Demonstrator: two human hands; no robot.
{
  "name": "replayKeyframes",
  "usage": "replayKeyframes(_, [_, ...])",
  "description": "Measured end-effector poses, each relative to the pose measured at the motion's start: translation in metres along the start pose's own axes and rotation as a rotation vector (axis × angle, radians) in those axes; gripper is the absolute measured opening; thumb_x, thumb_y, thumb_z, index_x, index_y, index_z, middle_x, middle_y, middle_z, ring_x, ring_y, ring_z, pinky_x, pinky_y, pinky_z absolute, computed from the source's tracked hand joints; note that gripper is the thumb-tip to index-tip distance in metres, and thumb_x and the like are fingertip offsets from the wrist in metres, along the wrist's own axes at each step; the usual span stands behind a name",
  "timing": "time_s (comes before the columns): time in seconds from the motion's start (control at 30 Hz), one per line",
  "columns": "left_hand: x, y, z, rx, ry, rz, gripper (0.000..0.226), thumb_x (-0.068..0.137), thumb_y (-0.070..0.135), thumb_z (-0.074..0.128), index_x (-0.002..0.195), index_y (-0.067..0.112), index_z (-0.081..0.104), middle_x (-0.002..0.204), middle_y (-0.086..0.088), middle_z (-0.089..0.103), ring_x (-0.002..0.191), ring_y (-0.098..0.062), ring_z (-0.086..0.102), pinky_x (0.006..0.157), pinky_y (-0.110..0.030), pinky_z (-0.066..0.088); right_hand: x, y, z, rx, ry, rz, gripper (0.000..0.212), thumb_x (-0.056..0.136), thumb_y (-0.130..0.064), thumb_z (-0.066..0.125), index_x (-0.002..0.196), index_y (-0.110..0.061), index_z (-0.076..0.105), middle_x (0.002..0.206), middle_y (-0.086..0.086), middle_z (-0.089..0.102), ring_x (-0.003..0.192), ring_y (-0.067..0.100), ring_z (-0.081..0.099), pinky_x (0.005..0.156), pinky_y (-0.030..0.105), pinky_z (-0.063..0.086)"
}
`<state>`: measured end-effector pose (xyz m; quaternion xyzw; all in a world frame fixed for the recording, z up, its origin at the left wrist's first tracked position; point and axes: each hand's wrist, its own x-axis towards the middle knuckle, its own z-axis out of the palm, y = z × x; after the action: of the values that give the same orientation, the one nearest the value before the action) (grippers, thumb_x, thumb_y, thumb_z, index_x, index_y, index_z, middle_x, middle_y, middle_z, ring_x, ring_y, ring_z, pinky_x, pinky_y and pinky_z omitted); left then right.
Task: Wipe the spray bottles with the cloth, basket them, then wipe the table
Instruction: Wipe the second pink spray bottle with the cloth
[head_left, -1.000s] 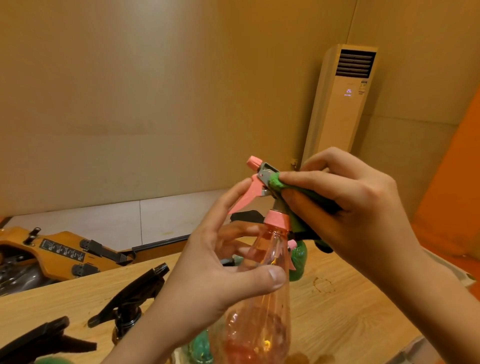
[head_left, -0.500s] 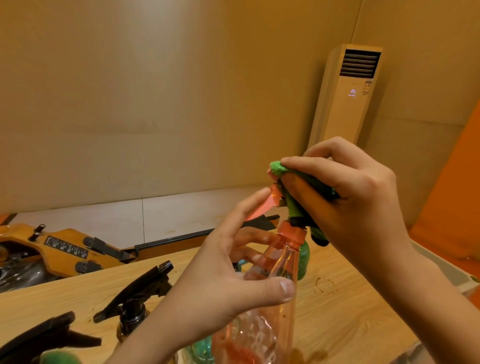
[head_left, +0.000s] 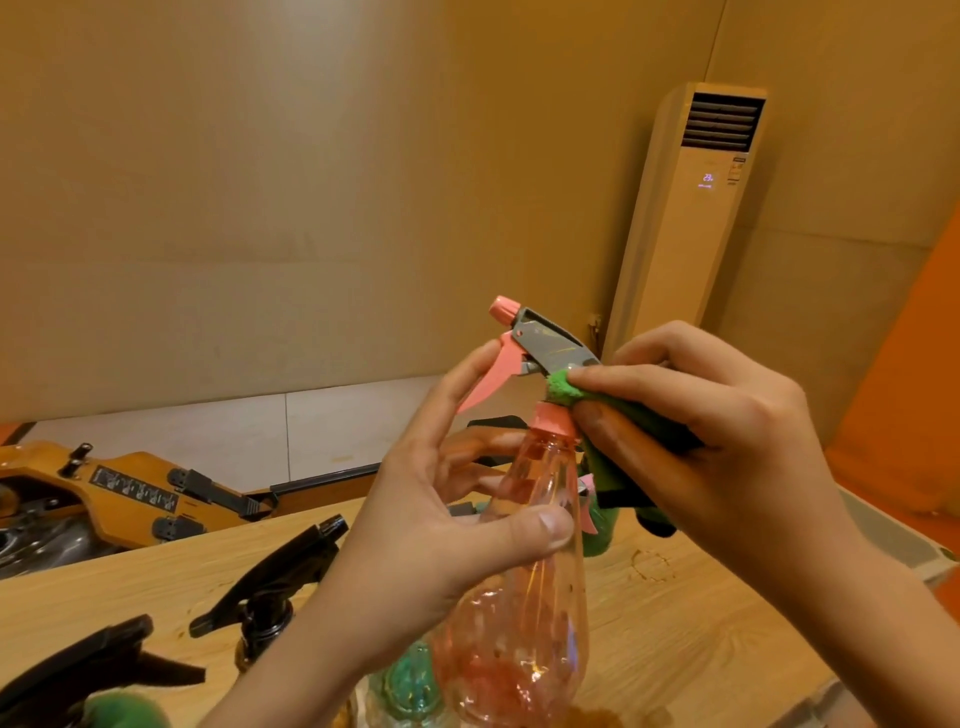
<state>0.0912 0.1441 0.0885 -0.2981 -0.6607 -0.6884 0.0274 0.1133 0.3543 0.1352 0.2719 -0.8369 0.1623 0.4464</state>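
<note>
L hand (head_left: 410, 535) raised over bench (head_left: 675, 623), thumb across front of bottle (head_left: 524, 597), fingers spread behind it, index straight up. R hand (head_left: 727, 447) just beside it, toward right edge, fingers curled, thumb + index pinching cloth (head_left: 634, 421) against bottle neck. Both forearms enter from near edge.

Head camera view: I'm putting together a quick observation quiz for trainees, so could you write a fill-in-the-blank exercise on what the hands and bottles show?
1. The left hand grips the spray bottle, whose trigger is ____.
2. The right hand presses a ____ cloth against the bottle just above its collar.
3. The two spray heads at lower left over the table are ____.

Missing words: pink; green; black.
</note>
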Motion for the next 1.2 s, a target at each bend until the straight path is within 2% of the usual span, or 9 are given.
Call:
replayKeyframes(0.13, [0.001,0.004,-0.007,-0.059,0.005,0.031,0.103,0.054,0.032,0.093,0.136,0.07,0.044,0.114,0.0,0.075,0.106,-0.026,0.074,0.084,-0.037,0.061,-0.008,-0.002,-0.001,0.006,0.059,0.04,0.022,0.092,-0.023,0.07,0.11,-0.012,0.078,0.098,0.001,0.065,0.086,0.014,0.064,0.069,0.026,0.053])
replayKeyframes(0.3, [0.001,0.004,-0.006,-0.095,-0.015,0.05,0.1,0.054,0.029,0.091,0.135,0.068,0.047,0.11,0.0,0.075,0.101,-0.025,0.074,0.078,-0.026,0.06,0.001,-0.005,-0.007,-0.033,0.18,0.089,0.02,0.094,-0.02,0.07,0.11,-0.01,0.078,0.096,0.002,0.064,0.087,0.012,0.062,0.076,0.012,0.046])
replayKeyframes(0.43, [0.002,0.005,-0.012,-0.107,-0.006,0.074,0.099,0.055,0.028,0.091,0.135,0.068,0.047,0.107,0.002,0.076,0.101,-0.023,0.075,0.079,-0.021,0.058,-0.002,-0.005,-0.004,-0.061,0.228,0.095,0.021,0.094,-0.018,0.07,0.111,-0.008,0.076,0.098,0.005,0.065,0.087,0.015,0.062,0.075,0.017,0.049])
replayKeyframes(0.6, [0.001,0.001,-0.008,-0.104,-0.034,0.041,0.101,0.056,0.026,0.093,0.136,0.067,0.046,0.112,-0.001,0.074,0.102,-0.024,0.073,0.076,-0.031,0.061,-0.002,-0.003,-0.001,-0.047,0.214,0.112,0.021,0.093,-0.019,0.071,0.11,-0.008,0.077,0.097,0.005,0.065,0.086,0.014,0.062,0.075,0.015,0.048])
replayKeyframes(0.73, [0.001,-0.001,-0.004,-0.093,-0.018,0.025,0.101,0.055,0.029,0.093,0.135,0.069,0.046,0.108,0.007,0.074,0.096,-0.017,0.073,0.077,-0.028,0.06,0.0,-0.004,0.006,-0.034,0.166,0.083,0.022,0.092,-0.019,0.072,0.11,-0.009,0.078,0.098,0.004,0.064,0.086,0.014,0.062,0.074,0.017,0.048])
replayKeyframes(0.9, [-0.001,-0.003,-0.001,-0.084,-0.088,-0.031,0.101,0.062,0.029,0.094,0.135,0.074,0.04,0.116,0.009,0.072,0.107,-0.016,0.074,0.085,-0.023,0.059,-0.001,-0.001,0.008,0.02,0.179,0.143,0.02,0.092,-0.021,0.071,0.108,-0.011,0.078,0.097,0.001,0.064,0.089,0.011,0.063,0.074,0.016,0.047])
replayKeyframes(0.97, [-0.001,-0.005,0.001,-0.127,-0.143,-0.065,0.097,0.064,0.029,0.091,0.131,0.077,0.04,0.124,0.004,0.069,0.11,-0.022,0.073,0.092,-0.029,0.059,-0.001,-0.001,0.01,0.029,0.179,0.156,0.02,0.092,-0.02,0.071,0.109,-0.01,0.078,0.097,0.001,0.064,0.09,0.01,0.062,0.074,0.018,0.048])
replayKeyframes(1.1, [0.001,-0.008,-0.002,-0.197,-0.204,-0.095,0.095,0.067,0.018,0.084,0.131,0.074,0.042,0.124,-0.002,0.069,0.114,-0.032,0.071,0.098,-0.046,0.058,-0.002,0.002,0.015,0.096,0.172,0.21,0.02,0.093,-0.022,0.069,0.109,-0.013,0.078,0.097,-0.002,0.064,0.092,0.007,0.062,0.074,0.015,0.048])
replayKeyframes(1.2, [0.002,-0.008,-0.002,-0.183,-0.191,-0.084,0.097,0.067,0.019,0.085,0.136,0.072,0.04,0.133,-0.01,0.064,0.117,-0.031,0.07,0.103,-0.046,0.056,-0.002,0.004,0.015,0.146,0.156,0.237,0.02,0.092,-0.024,0.069,0.11,-0.017,0.077,0.098,-0.004,0.066,0.094,0.009,0.064,0.073,0.019,0.05])
